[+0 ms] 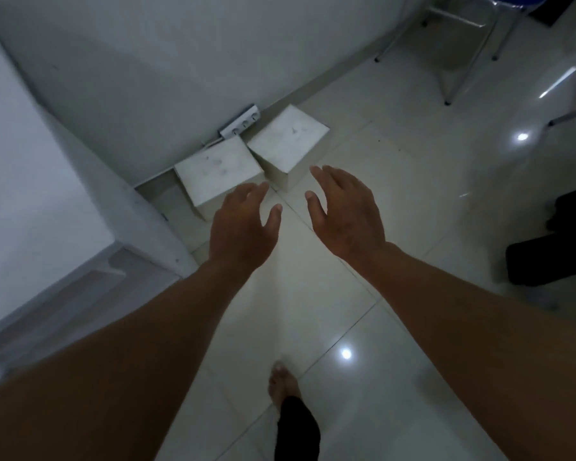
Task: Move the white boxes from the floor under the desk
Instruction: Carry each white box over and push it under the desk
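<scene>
Behind left hand point(243, 224), near white box point(218, 173) front edge hidden.

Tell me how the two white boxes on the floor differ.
The left box sits nearer the desk; the right box sits farther out, toward the chair legs. The left hand overlaps the left box's corner; the right box is uncovered. Both are white, scuffed cubes by the wall.

Dim, soft blur, ceiling-light glare on floor point(346, 354)
</scene>
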